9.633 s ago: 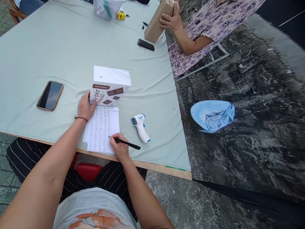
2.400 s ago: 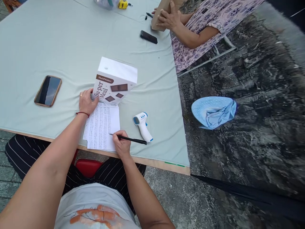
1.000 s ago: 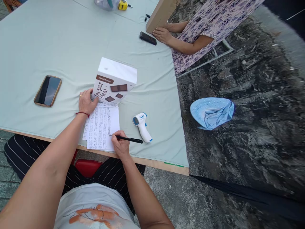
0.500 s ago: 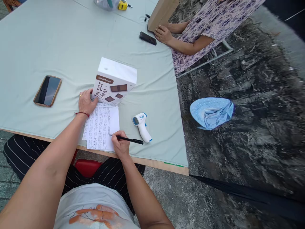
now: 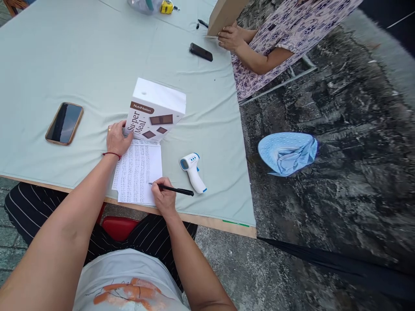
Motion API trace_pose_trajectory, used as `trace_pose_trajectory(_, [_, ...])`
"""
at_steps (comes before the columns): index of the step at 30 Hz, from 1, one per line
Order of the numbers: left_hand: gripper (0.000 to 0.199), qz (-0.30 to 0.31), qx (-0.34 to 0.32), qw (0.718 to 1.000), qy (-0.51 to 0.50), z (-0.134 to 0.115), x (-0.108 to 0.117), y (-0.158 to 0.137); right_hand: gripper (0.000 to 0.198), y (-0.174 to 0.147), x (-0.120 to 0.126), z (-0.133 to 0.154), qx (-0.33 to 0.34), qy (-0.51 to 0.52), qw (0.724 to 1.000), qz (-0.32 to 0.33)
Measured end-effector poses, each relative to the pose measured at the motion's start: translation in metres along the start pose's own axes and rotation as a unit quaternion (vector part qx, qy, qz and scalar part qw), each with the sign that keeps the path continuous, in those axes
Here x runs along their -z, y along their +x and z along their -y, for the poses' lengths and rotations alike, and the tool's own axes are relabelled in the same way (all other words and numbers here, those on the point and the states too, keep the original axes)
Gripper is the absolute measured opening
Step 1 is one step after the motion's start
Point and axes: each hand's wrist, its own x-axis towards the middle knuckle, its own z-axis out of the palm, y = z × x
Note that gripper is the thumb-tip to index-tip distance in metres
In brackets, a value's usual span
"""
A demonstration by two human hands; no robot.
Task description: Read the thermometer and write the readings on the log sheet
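Observation:
A black pen (image 5: 178, 189) is pinched in my right hand (image 5: 164, 198), its tip touching a sheet of paper (image 5: 138, 172) covered in dense rows of small handwriting. My left hand (image 5: 119, 139) grips the lower left edge of a white "Su-per Meal" box (image 5: 155, 116), thumb in front and fingers partly hidden behind it. The box stands upright at the top edge of the paper. To the right of the pen lies a white and blue infrared thermometer (image 5: 193, 172).
A smartphone (image 5: 65, 123) lies at left on the covered table (image 5: 97, 60). Across the corner, another person's hand (image 5: 231, 38) holds a brown box (image 5: 225, 17) near a black object (image 5: 201, 52). A yellow tape measure (image 5: 166, 7) sits behind; a blue hat (image 5: 288, 154) is off the table's right side.
The other person's hands and brown box have shifted slightly to the right and away. My hands stay in place; the pen's back end has tilted very slightly.

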Motion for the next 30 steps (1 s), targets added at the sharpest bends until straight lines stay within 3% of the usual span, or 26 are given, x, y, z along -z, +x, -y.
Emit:
trace_pose_trajectory(10, [0.03,0.0,0.002,1.0,0.001,-0.002,0.001,0.0,0.012,-0.001,-0.001,0.001,-0.016,0.03,0.999,-0.036])
trace_pose_trajectory(15, [0.031,0.002,0.005,1.0,0.0,-0.002,0.001,-0.001,0.012,0.0,0.0,0.001,-0.024,0.014,0.999,-0.023])
trace_pose_trajectory(20, [0.052,0.016,0.007,1.0,-0.014,-0.003,0.003,-0.001,0.013,-0.003,-0.002,-0.003,-0.02,0.005,0.999,-0.04])
trace_pose_trajectory(25, [0.083,0.037,0.023,0.999,-0.018,-0.004,0.004,0.001,0.014,-0.004,0.003,-0.004,0.031,-0.019,0.991,-0.128])
trace_pose_trajectory(30, [0.086,0.04,0.028,0.999,-0.014,-0.003,0.005,0.001,0.026,0.022,0.011,-0.012,0.112,-0.187,0.973,-0.076])
